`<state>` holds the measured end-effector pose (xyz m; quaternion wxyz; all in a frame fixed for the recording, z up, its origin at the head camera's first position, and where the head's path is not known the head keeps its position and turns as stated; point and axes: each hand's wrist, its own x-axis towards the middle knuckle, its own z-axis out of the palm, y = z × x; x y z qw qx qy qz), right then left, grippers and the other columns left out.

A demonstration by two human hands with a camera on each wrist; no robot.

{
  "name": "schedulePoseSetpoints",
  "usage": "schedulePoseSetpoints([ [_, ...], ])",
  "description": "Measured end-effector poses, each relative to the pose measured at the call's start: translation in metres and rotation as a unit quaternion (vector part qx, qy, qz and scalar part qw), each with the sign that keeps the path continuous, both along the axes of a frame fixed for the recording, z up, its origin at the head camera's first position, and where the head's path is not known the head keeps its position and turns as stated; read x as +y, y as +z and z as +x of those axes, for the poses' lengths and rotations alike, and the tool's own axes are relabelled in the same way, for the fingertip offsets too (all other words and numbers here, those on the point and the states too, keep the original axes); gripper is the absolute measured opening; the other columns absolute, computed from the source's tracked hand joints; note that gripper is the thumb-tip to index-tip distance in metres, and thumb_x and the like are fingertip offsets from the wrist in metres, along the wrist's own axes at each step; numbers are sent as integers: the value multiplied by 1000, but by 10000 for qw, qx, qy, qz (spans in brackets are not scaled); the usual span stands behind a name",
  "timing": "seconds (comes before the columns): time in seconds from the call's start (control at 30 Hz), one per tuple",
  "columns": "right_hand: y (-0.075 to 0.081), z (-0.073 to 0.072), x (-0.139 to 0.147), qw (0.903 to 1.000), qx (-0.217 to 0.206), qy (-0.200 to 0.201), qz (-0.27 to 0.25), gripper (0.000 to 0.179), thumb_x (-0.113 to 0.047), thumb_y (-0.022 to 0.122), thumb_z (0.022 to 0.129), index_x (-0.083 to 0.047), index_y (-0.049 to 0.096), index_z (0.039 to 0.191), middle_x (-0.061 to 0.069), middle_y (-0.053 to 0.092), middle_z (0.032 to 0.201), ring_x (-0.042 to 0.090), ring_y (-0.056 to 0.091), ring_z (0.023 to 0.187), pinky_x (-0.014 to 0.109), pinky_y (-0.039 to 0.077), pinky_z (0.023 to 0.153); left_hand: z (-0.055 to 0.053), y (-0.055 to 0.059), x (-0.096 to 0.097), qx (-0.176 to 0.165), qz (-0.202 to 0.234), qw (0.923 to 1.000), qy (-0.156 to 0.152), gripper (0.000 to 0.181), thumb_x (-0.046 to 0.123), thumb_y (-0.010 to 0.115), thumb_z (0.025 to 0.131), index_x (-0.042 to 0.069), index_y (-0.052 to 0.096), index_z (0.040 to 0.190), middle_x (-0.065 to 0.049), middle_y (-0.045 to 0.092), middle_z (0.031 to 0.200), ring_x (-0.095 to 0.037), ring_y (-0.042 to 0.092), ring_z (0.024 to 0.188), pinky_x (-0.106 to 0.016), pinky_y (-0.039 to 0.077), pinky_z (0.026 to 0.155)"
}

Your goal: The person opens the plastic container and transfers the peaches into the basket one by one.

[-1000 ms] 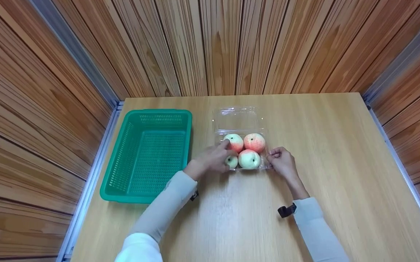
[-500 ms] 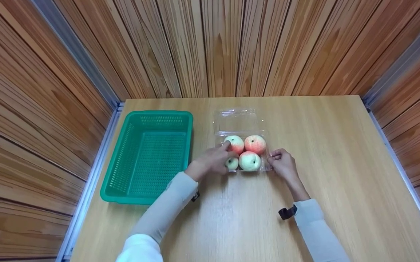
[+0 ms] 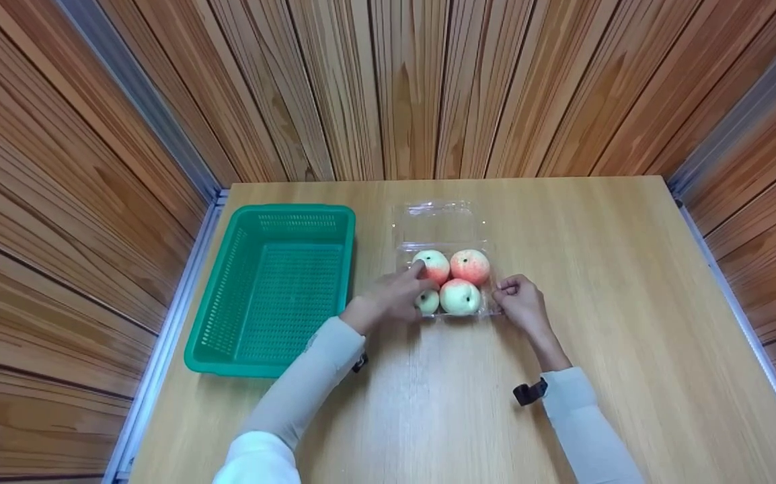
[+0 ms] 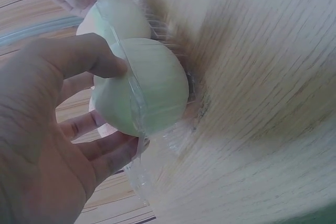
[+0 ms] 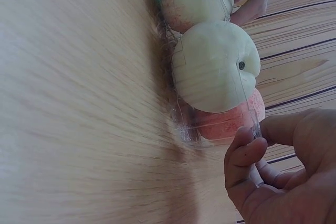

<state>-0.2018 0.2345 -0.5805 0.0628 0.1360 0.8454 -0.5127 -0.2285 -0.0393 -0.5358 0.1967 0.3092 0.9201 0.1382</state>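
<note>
Several pale green and pink peaches, among them the front right peach (image 3: 460,297), sit in a clear plastic clamshell box (image 3: 489,310) whose lid (image 3: 438,225) lies folded back. My left hand (image 3: 395,294) grips the front left peach (image 4: 157,85), with the thumb on its near side and fingers curled round its other side, at the box's rim. That hand partly covers this peach in the head view. At the front right corner of the box, my right hand (image 3: 522,302) pinches the plastic rim between thumb and fingers, plain in the right wrist view (image 5: 278,166).
A green plastic basket (image 3: 189,336) with perforated walls stands on the left of the wooden table (image 3: 616,302), near the left forearm. Wood-panelled walls (image 3: 401,87) with metal edge rails enclose the table's back and sides.
</note>
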Motion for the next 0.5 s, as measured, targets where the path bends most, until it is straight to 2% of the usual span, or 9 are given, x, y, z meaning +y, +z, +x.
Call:
schedulePoseSetpoints([
  [0.1,0,0,0,10000,40,-11,33,25,-5,66,95,7,62,116,6,63,92,14,62,71,19,49,55,0,0,0,37,26,10000,-23,55,31,80,95,27,61,146,-10,39,159,-30,56,122,-40,56,95],
  [0.27,-1,0,0,10000,56,-7,57,24,-5,67,95,7,62,115,6,63,91,12,61,70,19,48,55,-2,0,-1,-7,99,10000,-6,52,32,77,98,25,61,146,-11,39,160,-31,55,130,-47,54,107],
  [0.5,-1,0,-1,10000,13,-18,-12,24,-5,66,96,6,61,116,7,62,93,11,59,70,20,49,56,-5,-1,-2,37,256,9996,-139,48,26,78,98,20,63,144,-14,41,158,-30,56,132,-46,53,111],
])
